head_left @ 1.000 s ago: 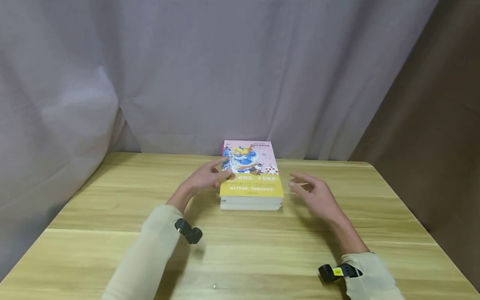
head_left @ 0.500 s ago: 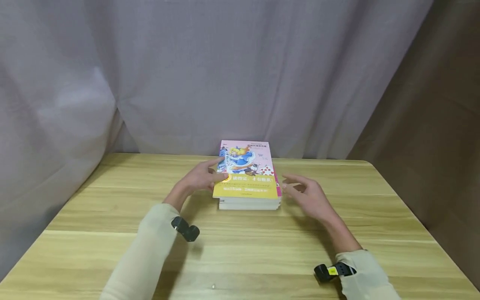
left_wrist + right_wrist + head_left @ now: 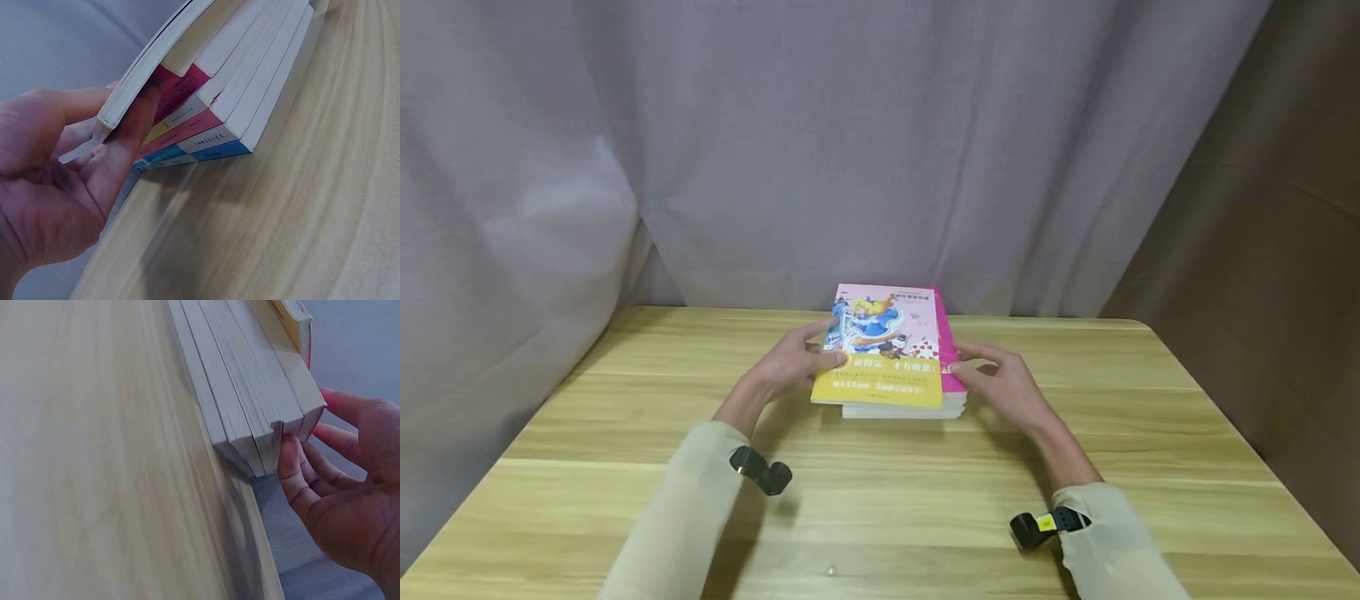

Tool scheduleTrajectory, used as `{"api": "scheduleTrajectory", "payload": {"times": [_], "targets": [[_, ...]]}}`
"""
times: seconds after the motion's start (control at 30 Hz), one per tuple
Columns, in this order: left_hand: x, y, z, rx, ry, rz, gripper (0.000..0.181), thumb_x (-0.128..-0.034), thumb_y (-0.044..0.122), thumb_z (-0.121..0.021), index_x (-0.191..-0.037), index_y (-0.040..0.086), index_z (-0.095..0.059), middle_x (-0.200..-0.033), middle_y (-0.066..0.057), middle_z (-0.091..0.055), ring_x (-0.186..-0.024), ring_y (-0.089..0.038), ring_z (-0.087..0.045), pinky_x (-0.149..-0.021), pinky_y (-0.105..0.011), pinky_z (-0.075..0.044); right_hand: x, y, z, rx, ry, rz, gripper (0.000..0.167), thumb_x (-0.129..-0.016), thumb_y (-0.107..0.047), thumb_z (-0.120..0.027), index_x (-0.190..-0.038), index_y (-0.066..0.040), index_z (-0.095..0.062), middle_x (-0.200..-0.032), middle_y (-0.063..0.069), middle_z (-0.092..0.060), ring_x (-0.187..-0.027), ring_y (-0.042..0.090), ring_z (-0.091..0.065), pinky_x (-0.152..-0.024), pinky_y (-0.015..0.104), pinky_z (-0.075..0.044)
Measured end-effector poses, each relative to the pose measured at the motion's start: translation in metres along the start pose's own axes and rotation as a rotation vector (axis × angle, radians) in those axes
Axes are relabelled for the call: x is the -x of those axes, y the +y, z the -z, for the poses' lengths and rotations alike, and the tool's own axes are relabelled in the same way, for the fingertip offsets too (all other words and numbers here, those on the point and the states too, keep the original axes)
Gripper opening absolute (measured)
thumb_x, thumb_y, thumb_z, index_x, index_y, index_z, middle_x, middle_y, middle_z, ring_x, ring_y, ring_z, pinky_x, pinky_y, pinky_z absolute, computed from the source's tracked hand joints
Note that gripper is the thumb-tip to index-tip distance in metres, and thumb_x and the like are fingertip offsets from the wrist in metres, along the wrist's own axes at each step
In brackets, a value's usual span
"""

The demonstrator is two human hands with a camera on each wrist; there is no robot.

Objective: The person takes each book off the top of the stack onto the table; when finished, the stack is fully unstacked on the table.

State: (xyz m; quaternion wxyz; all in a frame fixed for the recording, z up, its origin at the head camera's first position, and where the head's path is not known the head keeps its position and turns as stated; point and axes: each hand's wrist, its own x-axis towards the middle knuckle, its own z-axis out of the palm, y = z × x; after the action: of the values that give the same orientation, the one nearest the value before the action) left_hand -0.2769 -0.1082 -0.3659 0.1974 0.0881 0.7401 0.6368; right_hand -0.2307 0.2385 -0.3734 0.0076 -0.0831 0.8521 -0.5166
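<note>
In the head view my left hand (image 3: 790, 362) pinches the left edge of a thin book (image 3: 880, 346) with a pink and yellow illustrated cover. Its thumb lies on the cover and its fingers reach beneath. This book is raised above a stack of several thick books, as the left wrist view shows its underside apart from the stack (image 3: 250, 81). A magenta-covered book (image 3: 953, 379) tops the stack. At the stack's right side my right hand (image 3: 1003, 383) touches the upper books with its fingertips, its thumb by the magenta cover's edge.
The stack stands on a wooden table (image 3: 880, 500) near its back edge. A grey curtain (image 3: 880, 150) hangs behind. A brown drape (image 3: 1262, 275) falls along the right side. Black cameras are strapped to both wrists.
My left hand has drawn the pink and yellow book left and towards me, exposing the magenta cover beneath. My right hand has moved left and now touches the stack.
</note>
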Motion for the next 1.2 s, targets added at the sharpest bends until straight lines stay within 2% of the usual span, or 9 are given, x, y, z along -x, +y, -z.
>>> {"api": "scheduleTrajectory", "payload": {"times": [0.17, 0.43, 0.67, 0.77, 1.0, 1.03, 1.1, 1.2], "targets": [[0.003, -0.005, 0.002, 0.082, -0.010, -0.003, 0.089, -0.1024, 0.007, -0.068, -0.171, 0.027, -0.016, -0.134, -0.027, -0.069, -0.093, -0.024, -0.079, -0.080, -0.039, -0.067, -0.005, 0.001, -0.001, 0.007, -0.006, -0.026, 0.060, -0.099, -0.030, -0.075, -0.153, -0.011, -0.057, -0.142, 0.020, -0.062, -0.087, 0.018, -0.072, -0.071, 0.034, -0.060], [0.008, -0.011, 0.006, 0.140, -0.016, 0.008, 0.094, -0.1009, 0.007, -0.070, -0.172, 0.027, -0.011, -0.132, -0.027, -0.070, -0.093, -0.027, -0.080, -0.085, -0.045, -0.066, -0.007, -0.003, -0.001, 0.030, -0.002, -0.039, 0.061, -0.099, -0.031, -0.076, -0.154, -0.012, -0.056, -0.144, 0.020, -0.061, -0.088, 0.018, -0.071, -0.070, 0.034, -0.058], [0.013, -0.020, 0.011, 0.207, -0.105, 0.019, 0.098, -0.1033, 0.008, -0.066, -0.171, 0.033, 0.000, -0.119, -0.022, -0.076, -0.088, -0.026, -0.080, -0.087, -0.046, -0.066, -0.007, -0.003, -0.002, 0.035, -0.007, -0.034, 0.061, -0.099, -0.031, -0.076, -0.154, -0.012, -0.056, -0.145, 0.020, -0.061, -0.086, 0.018, -0.071, -0.070, 0.034, -0.059], [0.018, -0.021, 0.013, 0.216, -0.109, 0.008, 0.096, -0.1036, 0.005, -0.063, -0.171, 0.032, 0.000, -0.123, -0.024, -0.074, -0.089, -0.025, -0.080, -0.086, -0.044, -0.066, -0.007, -0.003, -0.003, 0.033, -0.011, -0.031, 0.062, -0.099, -0.031, -0.076, -0.154, -0.011, -0.056, -0.145, 0.021, -0.061, -0.085, 0.018, -0.071, -0.070, 0.034, -0.059], [0.031, -0.013, 0.017, 0.223, -0.067, -0.018, 0.094, -0.1034, 0.000, -0.061, -0.171, 0.037, -0.007, -0.139, -0.032, -0.064, -0.092, -0.026, -0.080, -0.084, -0.044, -0.066, -0.007, -0.005, -0.002, 0.064, -0.007, -0.032, 0.062, -0.099, -0.034, -0.076, -0.154, -0.013, -0.056, -0.146, 0.019, -0.061, -0.089, 0.018, -0.071, -0.074, 0.035, -0.059], [0.033, -0.012, 0.017, 0.220, -0.065, -0.024, 0.095, -0.1034, 0.000, -0.061, -0.171, 0.038, -0.006, -0.141, -0.032, -0.062, -0.091, -0.025, -0.080, -0.083, -0.044, -0.067, -0.007, -0.005, -0.002, 0.069, -0.008, -0.035, 0.063, -0.099, -0.035, -0.076, -0.154, -0.014, -0.056, -0.146, 0.019, -0.061, -0.089, 0.019, -0.071, -0.075, 0.036, -0.059], [0.036, -0.009, 0.018, 0.182, -0.051, -0.039, 0.096, -0.1030, 0.000, -0.062, -0.171, 0.039, -0.006, -0.142, -0.032, -0.062, -0.079, -0.016, -0.076, -0.071, -0.033, -0.066, -0.007, -0.005, -0.002, 0.075, -0.009, -0.042, 0.063, -0.099, -0.036, -0.075, -0.154, -0.014, -0.056, -0.147, 0.018, -0.061, -0.092, 0.020, -0.071, -0.076, 0.036, -0.059], [0.042, -0.003, 0.021, 0.128, -0.024, -0.065, 0.098, -0.1019, 0.001, -0.063, -0.170, 0.039, -0.005, -0.140, -0.030, -0.064, -0.060, -0.004, -0.056, -0.053, -0.019, -0.047, -0.007, -0.006, -0.001, 0.080, -0.010, -0.050, 0.063, -0.099, -0.037, -0.075, -0.155, -0.015, -0.055, -0.148, 0.018, -0.060, -0.094, 0.021, -0.070, -0.078, 0.037, -0.059]]}}
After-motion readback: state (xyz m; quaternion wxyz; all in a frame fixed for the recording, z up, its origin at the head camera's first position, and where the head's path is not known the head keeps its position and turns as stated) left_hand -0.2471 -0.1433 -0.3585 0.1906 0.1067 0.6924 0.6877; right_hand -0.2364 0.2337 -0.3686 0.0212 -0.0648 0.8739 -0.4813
